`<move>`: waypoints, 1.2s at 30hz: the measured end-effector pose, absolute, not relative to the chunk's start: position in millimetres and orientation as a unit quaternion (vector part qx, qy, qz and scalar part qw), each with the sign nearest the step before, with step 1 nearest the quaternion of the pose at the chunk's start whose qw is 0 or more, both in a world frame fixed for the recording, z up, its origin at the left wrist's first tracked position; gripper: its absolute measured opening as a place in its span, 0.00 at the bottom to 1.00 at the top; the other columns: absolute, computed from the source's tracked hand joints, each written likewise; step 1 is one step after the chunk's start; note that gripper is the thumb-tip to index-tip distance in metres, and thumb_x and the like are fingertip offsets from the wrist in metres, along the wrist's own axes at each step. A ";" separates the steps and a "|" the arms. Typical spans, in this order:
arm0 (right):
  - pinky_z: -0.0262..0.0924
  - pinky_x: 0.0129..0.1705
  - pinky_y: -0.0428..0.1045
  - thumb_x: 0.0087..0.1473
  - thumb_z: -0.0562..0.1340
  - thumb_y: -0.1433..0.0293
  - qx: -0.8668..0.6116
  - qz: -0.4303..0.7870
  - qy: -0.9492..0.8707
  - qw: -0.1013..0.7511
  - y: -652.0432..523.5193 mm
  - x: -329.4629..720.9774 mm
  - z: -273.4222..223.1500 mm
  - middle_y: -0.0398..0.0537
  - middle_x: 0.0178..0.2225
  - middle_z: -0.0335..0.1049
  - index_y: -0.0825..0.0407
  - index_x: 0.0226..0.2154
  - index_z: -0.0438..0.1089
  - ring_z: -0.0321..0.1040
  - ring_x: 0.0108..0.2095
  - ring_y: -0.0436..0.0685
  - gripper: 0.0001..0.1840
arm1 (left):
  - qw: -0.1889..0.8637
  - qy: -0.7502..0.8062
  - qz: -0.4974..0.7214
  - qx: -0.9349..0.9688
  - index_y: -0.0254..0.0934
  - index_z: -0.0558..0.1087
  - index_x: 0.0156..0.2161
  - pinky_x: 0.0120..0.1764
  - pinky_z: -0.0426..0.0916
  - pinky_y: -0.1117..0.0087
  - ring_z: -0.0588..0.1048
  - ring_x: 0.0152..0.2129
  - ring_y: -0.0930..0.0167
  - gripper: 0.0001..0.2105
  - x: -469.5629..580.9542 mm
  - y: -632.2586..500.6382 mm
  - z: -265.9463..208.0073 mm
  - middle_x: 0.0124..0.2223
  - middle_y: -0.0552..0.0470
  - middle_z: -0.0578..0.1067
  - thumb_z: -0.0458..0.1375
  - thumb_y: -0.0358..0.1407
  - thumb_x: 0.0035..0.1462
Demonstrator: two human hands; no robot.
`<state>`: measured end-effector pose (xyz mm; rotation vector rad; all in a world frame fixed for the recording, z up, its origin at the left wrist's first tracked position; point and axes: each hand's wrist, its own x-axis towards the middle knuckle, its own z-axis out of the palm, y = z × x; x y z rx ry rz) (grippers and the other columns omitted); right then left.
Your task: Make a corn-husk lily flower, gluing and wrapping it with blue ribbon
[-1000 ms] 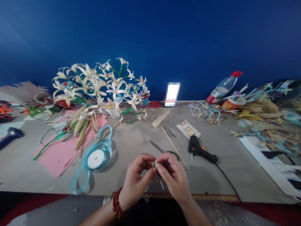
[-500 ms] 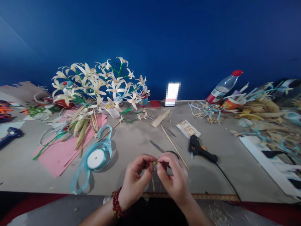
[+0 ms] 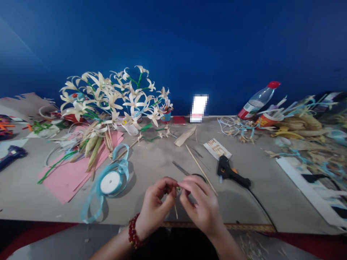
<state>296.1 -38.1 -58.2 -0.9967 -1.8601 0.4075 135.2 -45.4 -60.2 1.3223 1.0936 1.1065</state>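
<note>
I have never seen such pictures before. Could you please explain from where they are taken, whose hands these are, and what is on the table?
There is no machine here: a camera on a person's head looks forward and down at their own bare hands. The left hand, with a red bracelet on its wrist, pinches a tiny greenish piece. The right hand has its fingertips there too; whether they grip it is hidden. On the grey table lie scissors, a black glue gun, a roll of blue ribbon and pink paper. Pale flowers stand behind, to the left.
</note>
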 end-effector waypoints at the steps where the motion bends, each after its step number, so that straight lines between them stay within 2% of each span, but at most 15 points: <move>1: 0.65 0.43 0.52 0.54 0.58 0.83 -0.403 0.166 -0.764 0.476 -37.6 296.6 -57.1 0.51 0.37 0.70 0.51 0.41 0.69 0.68 0.39 0.57 0.15 | 0.518 0.458 0.460 0.557 0.34 0.74 0.39 0.30 0.65 0.75 0.69 0.26 0.74 0.06 134.6 -45.0 -60.3 0.29 0.52 0.71 0.56 0.32 0.60; 4: 0.66 0.41 0.50 0.55 0.59 0.81 -0.404 0.243 -0.733 0.490 -36.4 297.1 -55.7 0.48 0.36 0.70 0.50 0.38 0.70 0.69 0.38 0.56 0.12 | 0.511 0.460 0.453 0.568 0.34 0.74 0.39 0.30 0.65 0.75 0.69 0.26 0.74 0.05 132.5 -43.9 -59.1 0.29 0.52 0.71 0.55 0.31 0.60; 9: 0.65 0.31 0.45 0.60 0.57 0.74 -0.386 0.528 -0.553 0.515 -36.2 294.9 -61.8 0.44 0.35 0.67 0.49 0.36 0.69 0.67 0.28 0.49 0.06 | 0.498 0.465 0.443 0.583 0.34 0.73 0.35 0.29 0.64 0.75 0.69 0.25 0.74 0.04 130.9 -42.7 -54.9 0.28 0.53 0.72 0.55 0.29 0.58; 12: 0.65 0.29 0.45 0.60 0.58 0.72 -0.337 0.619 -0.482 0.521 -36.3 294.0 -66.2 0.43 0.36 0.65 0.49 0.36 0.68 0.65 0.26 0.48 0.04 | 0.491 0.467 0.445 0.586 0.34 0.73 0.34 0.29 0.64 0.75 0.69 0.25 0.74 0.05 130.8 -41.9 -54.0 0.28 0.53 0.71 0.55 0.28 0.57; 15: 0.64 0.28 0.45 0.60 0.59 0.71 -0.354 0.605 -0.505 0.503 -36.5 295.8 -65.4 0.42 0.35 0.64 0.48 0.38 0.67 0.64 0.25 0.48 0.03 | 0.484 0.467 0.445 0.591 0.34 0.73 0.33 0.29 0.63 0.75 0.69 0.25 0.74 0.05 130.1 -40.9 -55.0 0.28 0.53 0.71 0.55 0.27 0.56; 21: 0.64 0.37 0.48 0.60 0.60 0.72 -0.421 0.406 -0.660 0.471 -34.6 299.2 -58.1 0.47 0.37 0.68 0.48 0.38 0.71 0.68 0.35 0.54 0.05 | 0.474 0.468 0.446 0.598 0.35 0.73 0.35 0.30 0.64 0.74 0.69 0.26 0.73 0.05 128.3 -40.3 -57.4 0.30 0.52 0.71 0.54 0.27 0.56; 23: 0.64 0.35 0.47 0.61 0.60 0.71 -0.421 0.449 -0.621 0.485 -33.6 297.3 -59.2 0.46 0.37 0.68 0.48 0.38 0.71 0.68 0.33 0.52 0.03 | 0.470 0.466 0.447 0.601 0.35 0.73 0.34 0.30 0.64 0.74 0.69 0.26 0.73 0.05 128.4 -39.4 -57.1 0.29 0.53 0.71 0.54 0.27 0.56; 25: 0.64 0.29 0.46 0.61 0.61 0.67 -0.397 0.553 -0.538 0.498 -32.9 294.4 -61.4 0.44 0.34 0.67 0.48 0.37 0.69 0.66 0.26 0.49 0.02 | 0.465 0.466 0.446 0.606 0.35 0.73 0.34 0.30 0.63 0.74 0.69 0.26 0.73 0.06 128.7 -38.1 -56.8 0.29 0.53 0.71 0.54 0.27 0.56; 28: 0.60 0.22 0.43 0.60 0.62 0.63 -0.357 0.663 -0.432 0.496 -32.7 290.6 -63.6 0.38 0.27 0.62 0.48 0.36 0.66 0.58 0.19 0.46 0.07 | 0.458 0.465 0.444 0.613 0.35 0.73 0.33 0.30 0.63 0.75 0.69 0.25 0.73 0.06 129.4 -36.6 -56.6 0.29 0.53 0.71 0.54 0.26 0.56; 30: 0.60 0.22 0.43 0.60 0.63 0.61 -0.383 0.639 -0.446 0.496 -33.4 289.5 -63.7 0.38 0.26 0.62 0.48 0.37 0.66 0.58 0.19 0.46 0.09 | 0.458 0.465 0.444 0.614 0.35 0.73 0.33 0.30 0.64 0.75 0.69 0.26 0.73 0.06 130.0 -36.3 -56.4 0.29 0.53 0.71 0.54 0.26 0.56; 33: 0.63 0.28 0.45 0.59 0.63 0.60 -0.437 0.525 -0.530 0.502 -34.8 289.2 -62.8 0.43 0.30 0.66 0.50 0.39 0.70 0.64 0.26 0.50 0.10 | 0.461 0.466 0.442 0.612 0.35 0.73 0.33 0.31 0.64 0.74 0.69 0.26 0.73 0.05 130.8 -36.8 -55.8 0.28 0.53 0.72 0.55 0.27 0.56; 36: 0.63 0.27 0.47 0.64 0.53 0.54 -0.381 0.562 -0.520 0.518 -34.3 289.8 -62.5 0.45 0.30 0.67 0.51 0.37 0.70 0.63 0.25 0.51 0.19 | 0.457 0.465 0.444 0.615 0.35 0.73 0.33 0.31 0.64 0.74 0.70 0.26 0.73 0.05 130.6 -37.2 -56.0 0.29 0.52 0.73 0.55 0.27 0.57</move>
